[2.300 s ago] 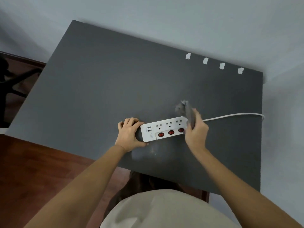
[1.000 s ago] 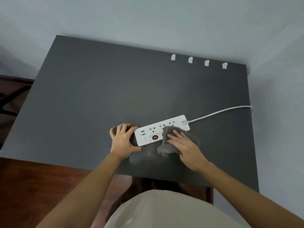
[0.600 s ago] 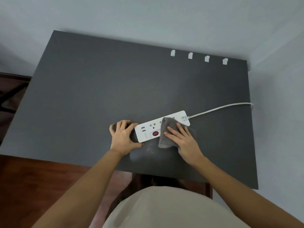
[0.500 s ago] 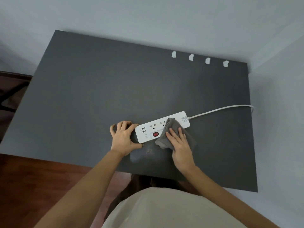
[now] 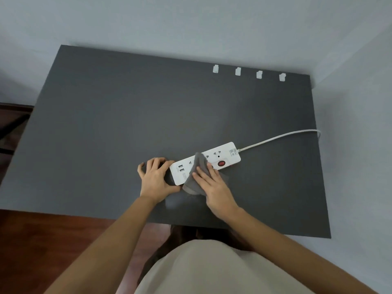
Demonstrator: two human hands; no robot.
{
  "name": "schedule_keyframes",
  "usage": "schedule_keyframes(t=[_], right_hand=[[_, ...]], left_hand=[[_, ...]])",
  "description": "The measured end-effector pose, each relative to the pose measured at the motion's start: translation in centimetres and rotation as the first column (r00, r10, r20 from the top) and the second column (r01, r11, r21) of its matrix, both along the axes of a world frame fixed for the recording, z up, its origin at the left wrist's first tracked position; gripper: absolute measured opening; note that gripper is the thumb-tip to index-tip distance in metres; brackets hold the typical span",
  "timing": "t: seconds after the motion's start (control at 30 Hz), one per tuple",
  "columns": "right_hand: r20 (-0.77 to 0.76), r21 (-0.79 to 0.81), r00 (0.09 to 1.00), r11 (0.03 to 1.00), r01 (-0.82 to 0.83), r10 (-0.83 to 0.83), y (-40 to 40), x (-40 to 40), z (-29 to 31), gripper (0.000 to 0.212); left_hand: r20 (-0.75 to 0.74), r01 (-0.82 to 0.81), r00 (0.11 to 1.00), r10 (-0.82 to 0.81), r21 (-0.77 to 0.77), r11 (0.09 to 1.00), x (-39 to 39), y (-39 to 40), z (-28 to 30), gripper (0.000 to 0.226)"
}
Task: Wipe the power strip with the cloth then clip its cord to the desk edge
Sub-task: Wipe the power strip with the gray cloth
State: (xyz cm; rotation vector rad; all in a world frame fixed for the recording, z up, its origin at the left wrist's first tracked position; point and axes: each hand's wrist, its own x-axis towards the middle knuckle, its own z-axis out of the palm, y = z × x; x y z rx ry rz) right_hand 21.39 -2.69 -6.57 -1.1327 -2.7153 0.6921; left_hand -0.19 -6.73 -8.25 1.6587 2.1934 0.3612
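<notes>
A white power strip (image 5: 220, 157) with red switches lies on the dark grey desk (image 5: 127, 128), near its front edge. My left hand (image 5: 154, 177) grips the strip's left end, by the USB ports. My right hand (image 5: 212, 185) presses a grey cloth (image 5: 197, 177) flat onto the strip's middle; the cloth hides part of the sockets and switches. The white cord (image 5: 277, 137) leaves the strip's right end and runs over the desk's right edge.
Several small white cord clips (image 5: 238, 71) sit in a row along the desk's far edge, right of centre. Pale walls stand close behind and to the right. Wooden floor (image 5: 42, 240) shows at the left and front.
My right hand has slid the cloth leftward along the strip, from its right half to its middle, uncovering the right red switch. My left hand keeps its grip on the left end.
</notes>
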Motion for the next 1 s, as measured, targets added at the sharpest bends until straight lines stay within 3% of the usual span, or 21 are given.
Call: schedule_keyframes(t=[0.07,0.13,0.2,0.27,0.4,0.47,0.53,0.6,0.7,0.77,0.8,0.9,0.93,1.0], right_hand=[[0.051,0.174,0.997,0.983,-0.059,0.051,2.3,2.6,0.0,0.061],[0.091,0.195,0.966,0.956,0.22,-0.241,5.0,5.8,0.1,0.065],[0.082,0.151,0.807,0.808,0.57,-0.585,7.6,8.0,0.9,0.07],[0.048,0.073,0.738,0.74,0.669,-0.673,8.9,7.0,1.3,0.069],[0.048,-0.03,0.894,0.894,0.447,-0.446,6.0,-1.2,0.2,0.072],[0.001,-0.117,0.996,0.989,0.085,-0.085,2.5,-4.6,-0.2,0.076],[-0.06,-0.194,0.987,0.968,-0.16,0.151,1.4,-3.4,0.1,0.075],[-0.07,-0.124,0.99,0.984,-0.127,0.119,3.2,0.8,-0.1,0.078],[-0.042,-0.053,0.976,0.976,0.21,-0.212,6.6,4.3,-0.5,0.074],[-0.023,-0.114,0.924,0.919,0.378,-0.383,6.4,0.2,-0.1,0.066],[-0.031,-0.139,0.94,0.933,0.333,-0.34,5.5,-2.5,0.4,0.064],[-0.049,-0.183,0.991,0.974,-0.13,0.124,2.2,-5.3,0.4,0.069],[-0.056,-0.163,0.983,0.969,-0.183,0.176,2.6,-3.5,0.5,0.07],[-0.061,-0.084,0.995,0.993,-0.078,0.073,5.2,1.4,0.4,0.074]], left_hand=[[-0.005,0.005,1.0,-0.005,-0.001,1.0,-0.2,0.0,-0.1,0.08],[-0.003,0.006,1.0,-0.006,-0.011,1.0,-0.1,0.0,-0.1,0.08],[0.008,0.002,1.0,-0.002,0.001,1.0,-0.1,0.1,-0.1,0.08],[0.017,0.007,1.0,-0.007,0.008,1.0,-0.1,0.0,0.0,0.08],[0.031,0.004,1.0,-0.004,0.007,1.0,-0.1,0.1,0.0,0.079],[0.01,0.005,1.0,-0.005,0.004,1.0,-0.3,0.0,-0.1,0.081],[-0.018,0.029,0.999,-0.029,0.004,1.0,-0.4,-0.2,-0.4,0.083],[0.016,-0.004,1.0,0.004,0.015,1.0,-0.4,-0.1,-0.3,0.082],[0.049,-0.028,0.998,0.027,0.008,1.0,0.3,0.3,-0.1,0.081],[0.06,-0.045,0.997,0.046,-0.007,0.999,0.8,0.3,-0.2,0.081],[0.058,-0.055,0.997,0.056,-0.015,0.998,0.9,0.3,-0.2,0.081],[0.024,-0.022,0.999,0.022,-0.018,1.0,0.3,0.0,-0.7,0.084],[0.018,-0.012,1.0,0.012,-0.018,1.0,0.1,-0.1,-0.8,0.085],[0.028,-0.024,0.999,0.025,-0.016,1.0,0.1,0.2,-0.4,0.083]])
